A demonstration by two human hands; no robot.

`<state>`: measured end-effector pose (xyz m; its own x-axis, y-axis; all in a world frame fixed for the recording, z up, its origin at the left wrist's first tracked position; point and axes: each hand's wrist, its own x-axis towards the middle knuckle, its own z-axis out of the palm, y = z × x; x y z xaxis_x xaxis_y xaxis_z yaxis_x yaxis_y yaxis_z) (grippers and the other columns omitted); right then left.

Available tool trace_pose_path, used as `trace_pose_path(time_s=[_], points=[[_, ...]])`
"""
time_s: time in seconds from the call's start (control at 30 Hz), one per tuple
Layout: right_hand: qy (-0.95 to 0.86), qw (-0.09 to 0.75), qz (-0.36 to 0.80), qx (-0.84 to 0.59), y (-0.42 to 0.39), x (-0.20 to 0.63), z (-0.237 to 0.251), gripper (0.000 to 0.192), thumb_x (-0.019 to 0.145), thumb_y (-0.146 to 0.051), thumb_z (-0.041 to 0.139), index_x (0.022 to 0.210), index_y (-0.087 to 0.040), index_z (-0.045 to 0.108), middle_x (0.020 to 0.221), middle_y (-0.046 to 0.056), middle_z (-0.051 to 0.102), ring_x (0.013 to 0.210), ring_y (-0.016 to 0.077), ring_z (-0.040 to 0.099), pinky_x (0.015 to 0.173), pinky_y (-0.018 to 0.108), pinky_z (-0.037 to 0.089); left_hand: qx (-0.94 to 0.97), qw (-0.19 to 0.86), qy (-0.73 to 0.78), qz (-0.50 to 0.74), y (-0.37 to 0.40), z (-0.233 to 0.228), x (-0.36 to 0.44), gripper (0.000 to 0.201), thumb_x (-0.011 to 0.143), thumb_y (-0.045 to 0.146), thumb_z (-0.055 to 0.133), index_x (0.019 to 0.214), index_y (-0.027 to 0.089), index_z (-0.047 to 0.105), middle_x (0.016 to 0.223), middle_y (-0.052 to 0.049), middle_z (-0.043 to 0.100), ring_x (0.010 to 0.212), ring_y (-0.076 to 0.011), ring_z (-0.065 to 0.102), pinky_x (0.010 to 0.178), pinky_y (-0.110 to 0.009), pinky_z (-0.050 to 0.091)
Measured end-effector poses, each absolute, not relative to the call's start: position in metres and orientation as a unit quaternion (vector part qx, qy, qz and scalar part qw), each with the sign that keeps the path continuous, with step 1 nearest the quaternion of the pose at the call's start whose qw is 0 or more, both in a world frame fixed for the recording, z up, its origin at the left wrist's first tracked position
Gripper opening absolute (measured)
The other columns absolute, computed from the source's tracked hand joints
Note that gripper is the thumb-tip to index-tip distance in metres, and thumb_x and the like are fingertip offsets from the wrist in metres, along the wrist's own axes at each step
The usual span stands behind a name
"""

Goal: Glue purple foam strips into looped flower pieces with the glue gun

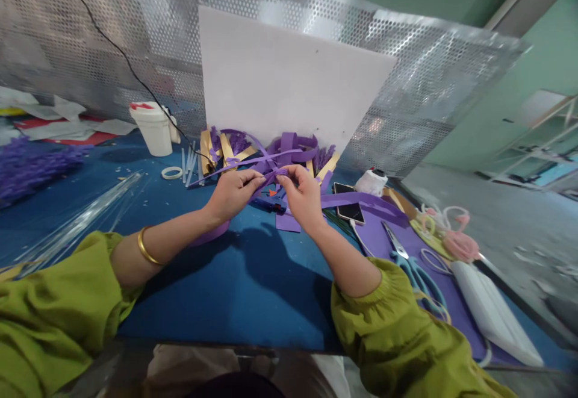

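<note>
Plainly, no writing can be read on anything in view. Your left hand [232, 193] and right hand [303, 196] meet above the blue tabletop [235, 277], forearms angled inward, green sleeves pushed back, a gold bangle [147, 248] on the left wrist. Both hands pinch crossing purple paper strips [266, 166], fingertips pressed together at the crossing. Scissors [409, 259] and a phone [348, 205] lie to your right.

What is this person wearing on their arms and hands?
Both arms wear loose olive-green sleeves gathered at the cuff, the left sleeve and the right sleeve alike, ending partway along the forearm. A plain gold bangle circles the left forearm. The left hand and right hand are bare: no gloves, no rings visible.
</note>
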<state>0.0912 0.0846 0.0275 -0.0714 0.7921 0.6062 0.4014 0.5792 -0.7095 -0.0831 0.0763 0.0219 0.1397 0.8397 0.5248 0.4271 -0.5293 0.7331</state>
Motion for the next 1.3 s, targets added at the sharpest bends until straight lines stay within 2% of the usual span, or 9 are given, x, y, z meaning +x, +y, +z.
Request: trace_pose_path(time_s=[0.17,0.3,0.4,0.53,0.73,0.87,0.97,1.07,1.3], points=[[-0.673,0.547,0.248,-0.432,0.087,0.089,0.027,0.01,0.082,-0.03,0.061,0.083,-0.02,0.063,0.075,0.001,0.067,0.072,0.0169,0.061,0.073,0.032,0.049,0.752,0.172,0.432,0.467,0.071,0.022,-0.086,0.048,0.094,0.048,0.049,0.07,0.014,0.073,0.063,-0.001,0.066,0.057,-0.0122,0.053,0.056,-0.024,0.037],[-0.673,0.544,0.243,-0.437,0.087,0.089,0.025,0.01,0.081,-0.03,0.061,0.081,-0.021,0.063,0.074,0.0,0.067,0.071,0.0169,0.06,0.074,0.032,0.048,0.751,0.142,0.432,0.479,0.068,0.021,-0.084,0.043,0.08,0.056,0.068,0.088,0.016,0.079,0.077,-0.004,0.076,0.065,-0.0165,0.062,0.062,-0.026,0.043],[-0.672,0.544,0.244,-0.439,0.088,0.089,0.024,0.01,0.081,-0.031,0.061,0.082,-0.021,0.063,0.074,0.0,0.067,0.07,0.017,0.06,0.073,0.032,0.048,0.751,0.11,0.434,0.485,0.067,0.02,-0.083,0.039,0.078,0.052,0.071,0.092,0.017,0.08,0.08,-0.005,0.077,0.066,-0.0177,0.064,0.063,-0.027,0.044],[-0.67,0.545,0.24,-0.444,0.089,0.089,0.023,0.011,0.081,-0.032,0.061,0.081,-0.021,0.064,0.073,0.0,0.067,0.07,0.0171,0.06,0.074,0.033,0.048,0.753,0.1,0.43,0.488,0.067,0.019,-0.082,0.027,0.083,0.04,0.067,0.089,0.017,0.08,0.073,-0.003,0.076,0.058,-0.014,0.059,0.057,-0.025,0.041],[-0.666,0.553,0.245,-0.437,0.087,0.088,0.024,0.011,0.081,-0.031,0.062,0.082,-0.021,0.065,0.075,0.001,0.068,0.07,0.0171,0.061,0.074,0.032,0.049,0.756,0.115,0.436,0.474,0.069,0.018,-0.083,0.028,0.088,0.032,0.058,0.072,0.015,0.075,0.063,-0.001,0.07,0.054,-0.0115,0.055,0.054,-0.024,0.037],[-0.677,0.57,0.226,-0.409,0.081,0.087,0.028,0.01,0.081,-0.03,0.063,0.085,-0.022,0.067,0.078,0.0,0.069,0.073,0.0165,0.061,0.074,0.031,0.05,0.726,0.139,0.475,0.477,0.072,0.021,-0.085,0.029,0.088,0.031,0.055,0.07,0.016,0.074,0.055,0.001,0.066,0.047,-0.0108,0.05,0.052,-0.024,0.036],[-0.714,0.56,0.188,-0.376,0.077,0.085,0.03,0.009,0.083,-0.029,0.065,0.088,-0.024,0.069,0.086,0.001,0.072,0.08,0.0178,0.064,0.081,0.033,0.05,0.689,0.191,0.489,0.5,0.075,0.024,-0.087,0.028,0.085,0.033,0.057,0.072,0.016,0.075,0.049,0.001,0.062,0.044,-0.0117,0.052,0.05,-0.024,0.039],[-0.748,0.536,0.14,-0.366,0.073,0.082,0.028,0.006,0.084,-0.027,0.066,0.088,-0.026,0.07,0.093,0.001,0.073,0.089,0.0198,0.065,0.091,0.037,0.048,0.658,0.223,0.493,0.524,0.078,0.025,-0.088,0.024,0.081,0.033,0.061,0.07,0.016,0.075,0.053,0.0,0.066,0.047,-0.0132,0.057,0.05,-0.023,0.042],[-0.738,0.523,0.19,-0.382,0.071,0.078,0.024,0.008,0.082,-0.03,0.068,0.084,-0.023,0.065,0.084,0.001,0.069,0.083,0.0181,0.061,0.08,0.032,0.048,0.647,0.272,0.456,0.548,0.078,0.017,-0.085,0.024,0.081,0.033,0.062,0.072,0.015,0.075,0.053,0.0,0.065,0.051,-0.0127,0.058,0.055,-0.024,0.044]])
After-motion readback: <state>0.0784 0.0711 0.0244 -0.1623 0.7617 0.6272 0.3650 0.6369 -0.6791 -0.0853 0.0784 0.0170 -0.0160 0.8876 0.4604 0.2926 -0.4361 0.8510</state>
